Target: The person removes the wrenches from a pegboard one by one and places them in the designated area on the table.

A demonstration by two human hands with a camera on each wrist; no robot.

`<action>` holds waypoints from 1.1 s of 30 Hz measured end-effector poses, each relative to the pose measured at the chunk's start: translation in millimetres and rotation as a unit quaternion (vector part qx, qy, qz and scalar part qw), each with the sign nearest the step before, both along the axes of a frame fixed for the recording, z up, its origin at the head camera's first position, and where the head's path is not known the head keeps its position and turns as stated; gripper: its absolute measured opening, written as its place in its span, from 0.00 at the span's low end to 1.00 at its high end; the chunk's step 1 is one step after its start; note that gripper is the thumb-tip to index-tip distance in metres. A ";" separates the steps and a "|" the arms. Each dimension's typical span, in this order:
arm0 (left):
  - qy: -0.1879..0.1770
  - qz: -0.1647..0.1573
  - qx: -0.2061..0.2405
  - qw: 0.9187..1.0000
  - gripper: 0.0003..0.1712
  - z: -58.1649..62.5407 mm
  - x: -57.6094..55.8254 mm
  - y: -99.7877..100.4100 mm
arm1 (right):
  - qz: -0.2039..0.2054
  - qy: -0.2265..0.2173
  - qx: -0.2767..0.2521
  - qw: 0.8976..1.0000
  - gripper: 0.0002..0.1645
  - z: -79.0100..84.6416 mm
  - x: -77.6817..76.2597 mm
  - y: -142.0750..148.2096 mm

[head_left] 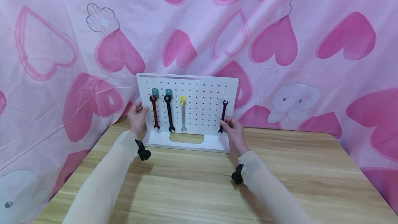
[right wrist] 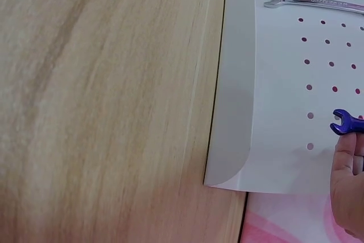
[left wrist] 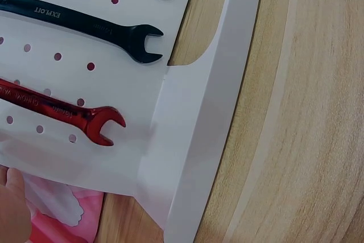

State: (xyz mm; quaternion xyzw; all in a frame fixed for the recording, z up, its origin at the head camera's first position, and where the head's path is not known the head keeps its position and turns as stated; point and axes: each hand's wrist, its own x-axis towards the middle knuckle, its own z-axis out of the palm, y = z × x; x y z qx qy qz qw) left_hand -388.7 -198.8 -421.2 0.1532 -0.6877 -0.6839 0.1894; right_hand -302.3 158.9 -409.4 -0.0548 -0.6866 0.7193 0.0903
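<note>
A white pegboard (head_left: 199, 113) stands upright on its base, with several wrenches hanging on it. My left hand (head_left: 136, 117) holds the board's left edge; only part of that hand (left wrist: 12, 211) shows in the left wrist view. Beside it hangs a red wrench (head_left: 154, 111). My right hand (head_left: 234, 132) pinches the lower part of a dark purple wrench (head_left: 223, 111) near the right edge. That wrench's upper end is at a clear hook (head_left: 225, 95). Its open end (right wrist: 343, 122) sticks out past my fingertips in the right wrist view.
A black wrench (head_left: 169, 113) and a silver wrench (head_left: 183, 117) hang left of the middle, the silver one from a yellow hook (head_left: 183, 98). Green hooks (head_left: 155, 92) carry the red and black ones. The wooden table (head_left: 192, 189) meets a pink heart-patterned cloth (head_left: 199, 27) behind.
</note>
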 end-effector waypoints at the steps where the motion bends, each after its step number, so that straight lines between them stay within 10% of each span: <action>1: 0.010 -0.003 0.003 1.000 0.26 -13.6 -11.6 -5.9 | 0.000 0.000 -0.001 1.000 0.14 -0.1 0.1 -0.1; 4: 0.055 -0.005 -0.003 0.998 0.29 -51.3 -42.6 -21.9 | -0.001 0.000 -0.005 1.000 0.13 0.1 0.9 -0.1; 7: 0.042 0.006 -0.021 0.999 0.29 -38.2 -34.3 -15.3 | 0.002 0.000 -0.006 1.000 0.13 3.6 3.6 -0.5; 11: -0.009 0.010 -0.015 1.000 0.23 15.4 9.4 6.6 | 0.003 0.005 0.000 1.000 0.14 4.5 4.7 -0.6; 14: -0.015 0.007 -0.019 1.000 0.22 31.7 26.5 13.2 | 0.003 0.010 0.004 1.000 0.14 1.8 3.2 -0.1; 33: -0.017 0.006 -0.033 0.999 0.22 32.6 29.2 13.1 | 0.007 0.010 0.011 1.000 0.10 4.3 11.9 -0.6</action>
